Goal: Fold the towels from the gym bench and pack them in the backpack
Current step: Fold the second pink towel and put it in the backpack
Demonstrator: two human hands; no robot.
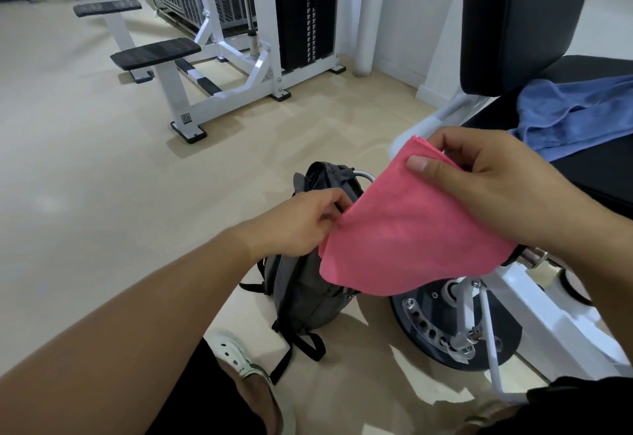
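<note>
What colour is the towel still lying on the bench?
Blue towel, seen in the head view.

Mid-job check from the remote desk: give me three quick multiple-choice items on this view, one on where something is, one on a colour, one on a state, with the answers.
1. Where does the blue towel lie?
A. on the bench seat
B. on the floor
C. inside the backpack

2. What colour is the towel held in both hands?
A. green
B. pink
C. white

3. What state is the backpack in?
A. lying flat
B. hanging from a hook
C. standing upright on the floor

Answers:
1 A, it is draped over the black seat pad.
2 B, the pink towel is pinched in the grip of the left hand and right hand.
3 C, its base rests on the floor beside the bench.
</note>
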